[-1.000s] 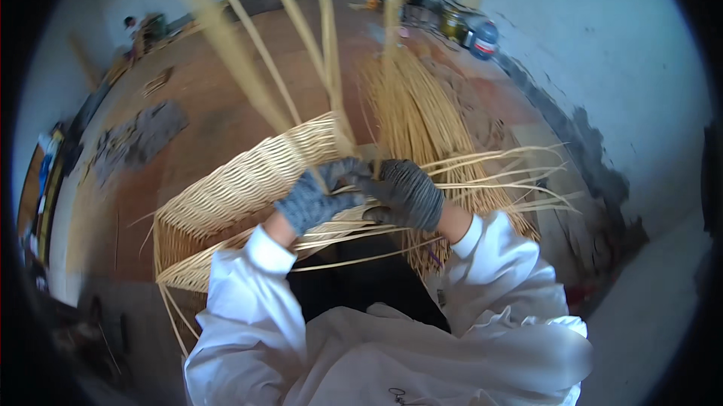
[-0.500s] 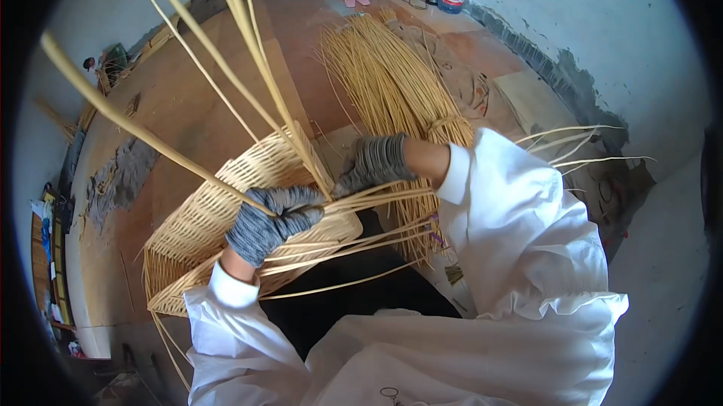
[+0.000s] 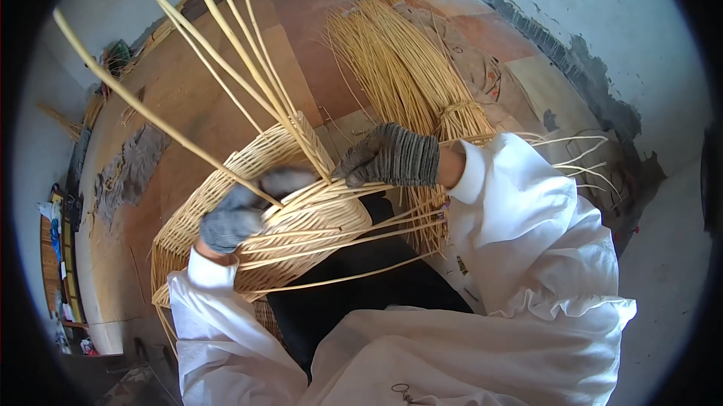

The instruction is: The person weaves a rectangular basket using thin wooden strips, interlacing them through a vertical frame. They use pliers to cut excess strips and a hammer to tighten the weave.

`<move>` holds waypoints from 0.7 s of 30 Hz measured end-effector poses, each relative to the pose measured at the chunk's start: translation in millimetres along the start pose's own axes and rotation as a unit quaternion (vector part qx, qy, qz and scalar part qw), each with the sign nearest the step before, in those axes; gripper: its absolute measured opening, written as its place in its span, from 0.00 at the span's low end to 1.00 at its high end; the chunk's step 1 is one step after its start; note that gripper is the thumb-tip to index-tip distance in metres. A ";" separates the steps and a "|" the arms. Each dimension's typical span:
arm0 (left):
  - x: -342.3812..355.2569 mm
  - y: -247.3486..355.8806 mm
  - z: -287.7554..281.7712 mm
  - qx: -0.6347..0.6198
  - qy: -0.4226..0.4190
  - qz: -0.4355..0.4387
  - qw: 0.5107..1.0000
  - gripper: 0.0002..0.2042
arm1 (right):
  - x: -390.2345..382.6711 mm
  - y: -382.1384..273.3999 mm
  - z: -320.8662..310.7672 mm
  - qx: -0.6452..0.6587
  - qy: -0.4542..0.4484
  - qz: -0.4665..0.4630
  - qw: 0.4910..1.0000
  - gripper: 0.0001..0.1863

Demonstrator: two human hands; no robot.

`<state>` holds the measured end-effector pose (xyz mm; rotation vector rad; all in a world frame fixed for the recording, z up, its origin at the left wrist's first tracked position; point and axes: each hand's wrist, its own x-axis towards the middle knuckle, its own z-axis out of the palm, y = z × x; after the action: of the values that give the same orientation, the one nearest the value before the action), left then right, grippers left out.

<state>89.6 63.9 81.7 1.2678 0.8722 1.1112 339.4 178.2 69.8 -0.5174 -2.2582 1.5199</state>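
Over the person's black-covered lap [image 3: 369, 285] is the woven basket [image 3: 327, 219], at whose rim the left hand [image 3: 242, 210] is blurred, its grip I cannot tell, while the right hand [image 3: 389, 157] pinches pale rods [image 3: 320, 193], and beyond lies a tied bundle [image 3: 407, 59].

the basket [image 3: 325, 219], seemingly on the lap [image 3: 361, 285], lies left of the reed bundle [image 3: 407, 67].

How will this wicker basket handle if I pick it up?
The wicker basket is probably light for its size, being thin-walled and hollow. Its woven sides likely flex slightly under pressure, and the long rods sticking out may sway.
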 end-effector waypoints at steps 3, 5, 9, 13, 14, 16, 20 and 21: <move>-1.2 5.3 3.1 -0.116 -0.038 0.068 0.990 0.53 | 3.4 5.8 1.2 0.086 -0.021 -0.001 0.996 0.12; 12.6 5.3 28.2 -0.013 -0.052 0.071 0.996 0.50 | 2.9 21.0 -3.0 0.183 -0.034 -0.032 0.982 0.09; 13.3 -6.8 0.2 0.021 -0.095 0.049 0.994 0.39 | 0.9 4.5 3.3 0.061 -0.018 -0.059 0.996 0.08; 7.7 8.7 26.2 0.105 0.032 0.003 0.994 0.30 | -2.3 6.2 1.7 0.037 -0.024 -0.077 0.996 0.10; 7.4 13.4 23.6 0.232 -0.003 0.002 0.973 0.22 | -3.9 3.8 1.3 0.026 -0.029 -0.052 0.998 0.11; 7.4 6.0 22.0 0.282 0.016 0.006 0.959 0.15 | 3.7 17.2 1.1 0.063 -0.048 -0.072 0.994 0.10; 11.0 2.4 27.6 0.324 0.047 0.002 0.945 0.10 | 13.4 27.8 5.4 0.082 -0.063 -0.061 0.993 0.11; 9.4 1.2 30.4 0.312 0.062 -0.001 0.948 0.09 | 15.8 28.6 6.1 0.075 -0.066 -0.058 0.993 0.12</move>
<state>120.9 64.5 87.6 1.7190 1.3900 0.9485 325.5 191.1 42.5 -0.2444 -2.2054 1.6912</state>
